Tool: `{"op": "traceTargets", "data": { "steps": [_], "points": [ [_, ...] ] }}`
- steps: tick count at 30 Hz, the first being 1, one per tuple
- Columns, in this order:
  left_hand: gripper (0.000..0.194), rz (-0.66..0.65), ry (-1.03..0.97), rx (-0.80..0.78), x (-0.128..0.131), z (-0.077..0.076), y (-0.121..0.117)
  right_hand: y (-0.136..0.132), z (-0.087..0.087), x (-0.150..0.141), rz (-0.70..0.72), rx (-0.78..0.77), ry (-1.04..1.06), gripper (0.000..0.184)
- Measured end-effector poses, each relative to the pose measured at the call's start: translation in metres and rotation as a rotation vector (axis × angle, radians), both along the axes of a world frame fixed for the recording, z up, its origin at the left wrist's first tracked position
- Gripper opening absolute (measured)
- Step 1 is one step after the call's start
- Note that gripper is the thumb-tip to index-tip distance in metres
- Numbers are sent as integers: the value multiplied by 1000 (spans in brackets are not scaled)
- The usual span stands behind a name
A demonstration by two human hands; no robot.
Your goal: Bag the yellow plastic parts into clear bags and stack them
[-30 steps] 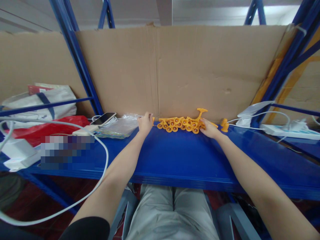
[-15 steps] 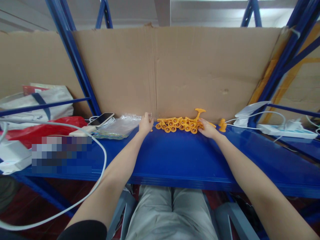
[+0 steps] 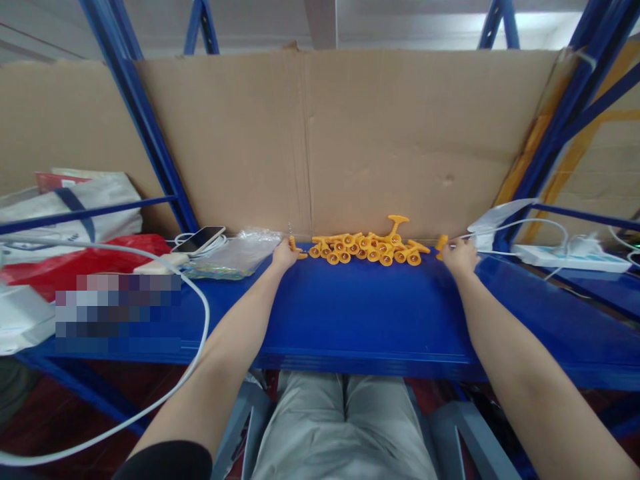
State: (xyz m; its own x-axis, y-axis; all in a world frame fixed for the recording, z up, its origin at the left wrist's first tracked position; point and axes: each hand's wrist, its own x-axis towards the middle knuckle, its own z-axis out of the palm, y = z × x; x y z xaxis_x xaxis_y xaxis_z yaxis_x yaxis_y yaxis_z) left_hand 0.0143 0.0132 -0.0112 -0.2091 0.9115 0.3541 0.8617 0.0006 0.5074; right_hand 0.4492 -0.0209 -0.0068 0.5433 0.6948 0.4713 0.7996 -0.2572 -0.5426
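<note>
A row of orange plastic pieces [image 3: 373,250], many with round cup-like ends facing me, lies piled against the cardboard at the back of the blue shelf. One T-shaped piece [image 3: 397,223] stands up above the pile. To the left of the row, my left hand [image 3: 284,256] is closed on an orange plastic piece [image 3: 293,243]; a thin, light, twisted-looking tip rises above it. My right hand [image 3: 462,257] is at the right end, its fingers closed at a separate upright orange piece [image 3: 441,247]. My fingertips are too small to see in detail.
Left of my left hand lie a clear plastic bag [image 3: 240,253] and a phone [image 3: 200,240] on coiled cable. A white cable [image 3: 207,320] loops over the left front. Further left is a red bag [image 3: 95,260]. At right sits a white power strip [image 3: 570,259]. Cardboard [image 3: 380,133] walls the back.
My right hand has left the pile and moved right to the separate orange piece. My left hand has turned slightly, and the orange piece in it shows more clearly.
</note>
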Motion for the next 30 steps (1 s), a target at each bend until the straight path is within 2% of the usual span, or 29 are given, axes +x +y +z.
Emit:
{"op": "traceTargets", "data": {
  "steps": [3,6,10,15,18,23,27,30],
  "points": [
    [14,53,47,-61,1,2,-4,14,-17,12,34,-120,56,39],
    [15,55,91,-31,4,5,-10,30,-33,26,157,-155,88,37],
    [21,89,144,116,10,9,-18,36,-40,34,242,-40,68,37],
    [29,44,93,231,20,18,-26,16,-17,14,92,-50,88,42],
    [32,-22,80,300,25,24,-30,8,0,-3,156,80,79,42],
    [32,-169,85,415,37,28,-34,12,17,-36,364,331,-8,28],
    [29,-271,105,462,47,24,-34,13,22,-74,626,323,17,36],
    [30,-306,133,476,50,22,-35,6,22,-99,870,309,-114,39]
  ]
}}
